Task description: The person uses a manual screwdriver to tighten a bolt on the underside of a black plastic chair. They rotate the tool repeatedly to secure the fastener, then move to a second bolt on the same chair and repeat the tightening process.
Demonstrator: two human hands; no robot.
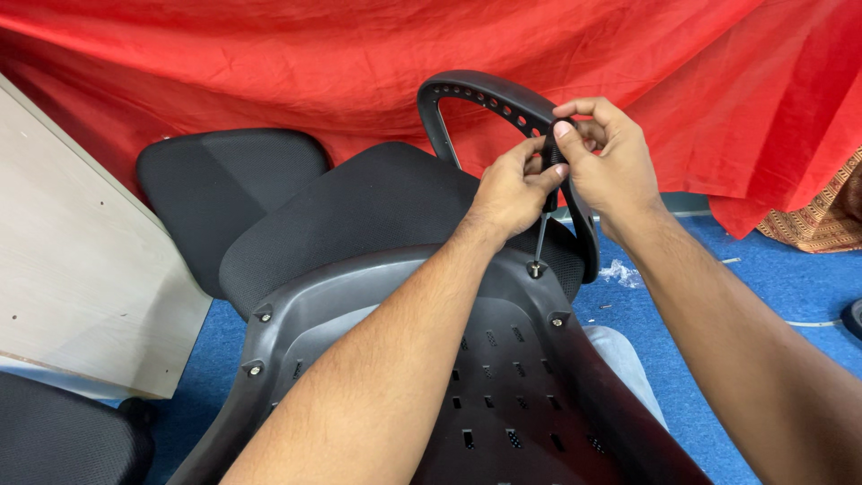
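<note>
Both hands meet in the upper right of the frame, closed around the black handle of a screwdriver (545, 202). The left hand (512, 190) pinches the handle from the left with curled fingers; the right hand (603, 160) wraps it from the right, thumb pressed on top. The handle is mostly hidden by the fingers. The thin metal shaft runs down to a screw (536, 268) in the black plastic chair shell (503, 377) at the centre. Both forearms stretch up from the bottom edge. Behind the hands curves a black armrest (485, 94) with holes. A black fabric seat cushion (359, 211) lies beyond, a red cloth (269, 63) hangs across the top, and a pale wooden board (72, 260) sits at the left above blue floor (790, 278).
</note>
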